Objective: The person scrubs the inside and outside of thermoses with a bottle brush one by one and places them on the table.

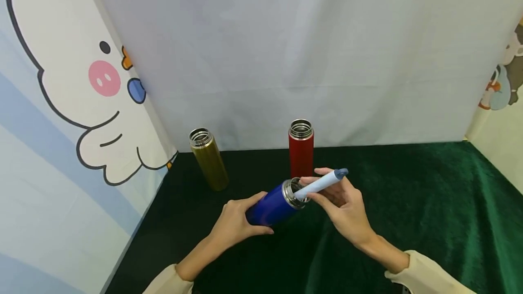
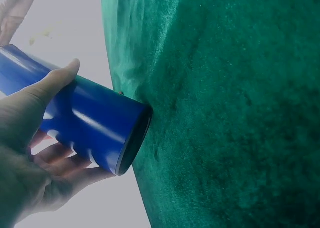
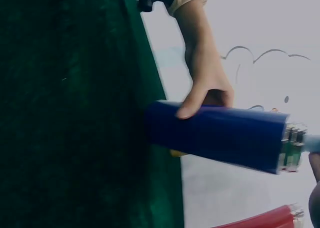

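My left hand (image 1: 236,219) grips a blue bottle (image 1: 270,208) round its body, tilted with its open metal mouth to the upper right. In the left wrist view the thumb lies over the top of the blue bottle (image 2: 95,118) and the fingers curl underneath. My right hand (image 1: 345,208) pinches a light-blue brush-like handle (image 1: 323,184) with a dark-blue cap at its end. The handle's lower end sits inside the bottle's mouth, and whatever lies deeper is hidden. In the right wrist view the handle (image 3: 312,143) shows only partly at the right edge.
An open red bottle (image 1: 301,153) stands upright behind the blue one, partly covered by the right hand. Farther left is an open gold bottle (image 1: 210,162). A dark green cloth (image 1: 408,212) covers the table, with a pale curtain (image 1: 261,58) behind it.
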### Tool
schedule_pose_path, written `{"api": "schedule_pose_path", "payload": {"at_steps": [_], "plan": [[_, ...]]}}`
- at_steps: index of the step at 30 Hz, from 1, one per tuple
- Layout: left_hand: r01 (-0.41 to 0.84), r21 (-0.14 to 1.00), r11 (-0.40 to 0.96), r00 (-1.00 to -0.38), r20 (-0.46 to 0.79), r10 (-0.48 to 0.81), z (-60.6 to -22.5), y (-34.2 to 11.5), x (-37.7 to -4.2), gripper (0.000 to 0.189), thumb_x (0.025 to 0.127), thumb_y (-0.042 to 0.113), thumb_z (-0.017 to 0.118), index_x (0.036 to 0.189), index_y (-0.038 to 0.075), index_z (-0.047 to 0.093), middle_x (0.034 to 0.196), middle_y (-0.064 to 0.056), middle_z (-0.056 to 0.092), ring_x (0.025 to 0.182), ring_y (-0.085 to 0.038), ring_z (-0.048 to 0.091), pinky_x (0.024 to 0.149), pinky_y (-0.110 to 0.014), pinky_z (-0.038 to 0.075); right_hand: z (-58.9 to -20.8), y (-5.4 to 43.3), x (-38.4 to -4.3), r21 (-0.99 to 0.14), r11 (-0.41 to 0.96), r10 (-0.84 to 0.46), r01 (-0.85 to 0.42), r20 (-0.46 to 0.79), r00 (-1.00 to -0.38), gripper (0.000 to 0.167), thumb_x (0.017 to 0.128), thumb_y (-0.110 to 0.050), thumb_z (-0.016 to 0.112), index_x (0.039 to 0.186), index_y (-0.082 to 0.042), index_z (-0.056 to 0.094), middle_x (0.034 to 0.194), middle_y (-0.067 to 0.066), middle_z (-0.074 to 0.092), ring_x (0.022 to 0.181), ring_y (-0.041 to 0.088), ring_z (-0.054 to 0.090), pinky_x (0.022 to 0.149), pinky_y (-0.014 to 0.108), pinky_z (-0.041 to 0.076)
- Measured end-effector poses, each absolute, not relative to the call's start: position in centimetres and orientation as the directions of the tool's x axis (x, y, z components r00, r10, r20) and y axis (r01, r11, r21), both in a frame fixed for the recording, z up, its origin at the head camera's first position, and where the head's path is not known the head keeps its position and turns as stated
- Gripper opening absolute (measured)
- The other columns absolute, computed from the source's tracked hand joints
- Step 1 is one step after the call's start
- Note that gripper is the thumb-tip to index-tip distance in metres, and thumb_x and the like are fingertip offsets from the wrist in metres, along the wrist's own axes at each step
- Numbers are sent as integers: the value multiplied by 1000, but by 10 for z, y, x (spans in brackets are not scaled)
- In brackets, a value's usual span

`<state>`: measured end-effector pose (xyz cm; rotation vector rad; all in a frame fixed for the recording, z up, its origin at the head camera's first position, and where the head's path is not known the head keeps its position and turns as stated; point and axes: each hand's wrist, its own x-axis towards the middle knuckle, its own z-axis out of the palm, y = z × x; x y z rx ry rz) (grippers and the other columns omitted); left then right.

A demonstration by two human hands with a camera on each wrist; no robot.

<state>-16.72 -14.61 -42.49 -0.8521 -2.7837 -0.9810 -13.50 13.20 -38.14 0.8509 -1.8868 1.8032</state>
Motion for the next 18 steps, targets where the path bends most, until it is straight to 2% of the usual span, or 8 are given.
{"api": "schedule_pose_path", "payload": {"at_steps": [4, 9, 12, 18], "plan": [[523, 552, 649, -846, 245, 474, -425, -148, -168, 80, 73, 39, 93, 143, 21, 59, 127, -11, 73, 110, -29, 73, 95, -52, 59, -366, 140, -135, -729, -97, -129, -677, 684, -718, 48, 96, 19, 51, 142, 9, 39, 134, 3, 70, 120, 15, 70, 101, 28, 55], [521, 544, 658, -849, 248, 467, -424, -150, -167, 80, 72, 38, 93, 143, 20, 59, 127, -11, 73, 111, -30, 73, 95, -53, 58, -346, 154, -140, -648, -233, -37, -725, 751, -660, 49, 92, 26, 49, 137, 8, 44, 121, 11, 74, 108, 21, 75, 90, 30, 60], [522, 529, 669, -848, 238, 473, -424, -148, -167, 79, 74, 38, 92, 143, 24, 58, 128, -10, 73, 111, -30, 73, 95, -53, 58, -336, 162, -141, -630, -245, -1, -737, 761, -649, 49, 90, 28, 52, 134, 8, 47, 116, 12, 76, 103, 22, 76, 85, 31, 62], [526, 499, 688, -845, 220, 487, -425, -145, -166, 77, 76, 42, 90, 143, 28, 56, 129, -8, 73, 110, -30, 73, 95, -53, 58, -324, 175, -140, -630, -236, 95, -740, 743, -662, 45, 93, 23, 52, 134, 4, 48, 110, 11, 76, 98, 21, 77, 82, 30, 63]]}}
